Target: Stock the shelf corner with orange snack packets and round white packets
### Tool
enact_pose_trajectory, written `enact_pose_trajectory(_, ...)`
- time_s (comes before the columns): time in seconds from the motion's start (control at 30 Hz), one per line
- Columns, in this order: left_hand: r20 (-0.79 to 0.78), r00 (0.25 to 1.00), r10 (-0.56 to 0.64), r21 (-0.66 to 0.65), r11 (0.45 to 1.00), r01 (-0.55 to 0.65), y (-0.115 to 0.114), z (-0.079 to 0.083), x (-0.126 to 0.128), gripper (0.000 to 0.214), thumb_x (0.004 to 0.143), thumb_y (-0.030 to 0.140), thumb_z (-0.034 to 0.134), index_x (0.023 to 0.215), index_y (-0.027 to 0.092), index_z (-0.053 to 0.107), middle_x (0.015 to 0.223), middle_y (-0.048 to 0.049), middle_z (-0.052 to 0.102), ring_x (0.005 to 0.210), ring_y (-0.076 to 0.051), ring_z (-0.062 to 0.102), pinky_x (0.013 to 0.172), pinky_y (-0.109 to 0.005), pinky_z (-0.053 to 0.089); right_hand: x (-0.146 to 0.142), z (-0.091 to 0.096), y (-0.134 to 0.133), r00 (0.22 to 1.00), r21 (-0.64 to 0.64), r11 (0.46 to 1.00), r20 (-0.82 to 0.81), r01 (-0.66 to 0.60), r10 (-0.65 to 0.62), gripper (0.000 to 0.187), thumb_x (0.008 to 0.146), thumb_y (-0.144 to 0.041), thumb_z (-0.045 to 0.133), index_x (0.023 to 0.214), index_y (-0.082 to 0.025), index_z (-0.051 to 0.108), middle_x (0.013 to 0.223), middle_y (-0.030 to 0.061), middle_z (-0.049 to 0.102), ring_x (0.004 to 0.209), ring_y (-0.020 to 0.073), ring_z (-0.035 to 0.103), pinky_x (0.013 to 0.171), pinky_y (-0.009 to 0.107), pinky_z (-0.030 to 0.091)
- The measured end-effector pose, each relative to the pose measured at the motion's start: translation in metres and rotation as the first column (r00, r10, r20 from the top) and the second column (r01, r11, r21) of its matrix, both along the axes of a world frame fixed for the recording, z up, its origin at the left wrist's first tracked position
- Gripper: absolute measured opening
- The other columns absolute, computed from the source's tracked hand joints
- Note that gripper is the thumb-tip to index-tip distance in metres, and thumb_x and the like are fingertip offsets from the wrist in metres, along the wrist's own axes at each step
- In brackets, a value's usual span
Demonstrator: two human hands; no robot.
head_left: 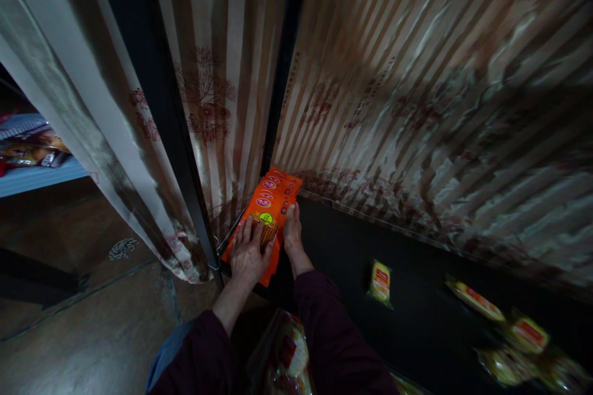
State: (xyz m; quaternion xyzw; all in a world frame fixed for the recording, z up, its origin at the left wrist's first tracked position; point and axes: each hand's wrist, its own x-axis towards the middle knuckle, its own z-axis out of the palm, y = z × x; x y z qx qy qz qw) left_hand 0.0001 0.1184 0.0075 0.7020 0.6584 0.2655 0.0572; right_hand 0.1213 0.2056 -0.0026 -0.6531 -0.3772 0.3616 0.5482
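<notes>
Several flat orange snack packets [273, 197] lie overlapped in the corner of a black shelf [333, 228]. My left hand [250, 254] rests on the nearest packet with its fingers spread. At the packets' right edge is my right hand [291, 228], its thumb side against them and its fingers partly hidden. A yellow-and-red wrapped snack [380, 282] lies alone on the shelf, to the right of my right hand.
More yellow wrapped snacks [528, 333] lie at the right end. Patterned plastic sheeting [417, 105] backs the shelf. A dark post [171, 105] stands at left. A clear bag of snacks [291, 352] is below my arms. A blue shelf [46, 176] holds packets at far left.
</notes>
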Motion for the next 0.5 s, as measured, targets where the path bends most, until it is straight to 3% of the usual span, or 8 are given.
enact_pose_trajectory(0.17,0.018,1.0,-0.016,-0.009,1.0,0.017,0.001,0.0,-0.002,0.051,0.085,0.034,0.053,0.134,0.02,0.049,0.147,-0.0101,0.041,0.134,-0.029,0.039,0.11,-0.044,0.035,0.002,-0.005,0.005,0.999,-0.05,0.998,0.024,0.043,-0.042,0.083,0.083,-0.069,0.026,0.146,-0.016,0.029,0.145,0.0112,0.044,0.131,0.0249,0.045,0.105,0.039,0.037)
enact_pose_trajectory(0.33,0.046,0.998,-0.034,-0.002,0.999,0.034,0.002,0.0,-0.004,0.05,0.086,0.035,0.053,0.134,0.023,0.049,0.148,-0.0075,0.04,0.134,-0.027,0.039,0.11,-0.042,0.036,0.005,-0.009,0.012,0.999,-0.03,0.999,0.04,0.033,-0.032,0.08,0.083,-0.069,0.029,0.145,-0.018,0.033,0.141,0.0105,0.049,0.13,0.0251,0.046,0.105,0.04,0.038)
enact_pose_trajectory(0.5,0.024,1.0,-0.02,-0.002,1.0,0.02,0.001,-0.001,-0.003,0.05,0.086,0.035,0.053,0.135,0.022,0.049,0.148,-0.0084,0.04,0.137,-0.028,0.034,0.112,-0.044,0.033,0.007,-0.008,0.006,1.0,-0.053,0.998,0.023,0.017,-0.016,0.083,0.084,-0.07,0.027,0.148,-0.017,0.026,0.147,0.0106,0.04,0.132,0.0239,0.043,0.108,0.04,0.035)
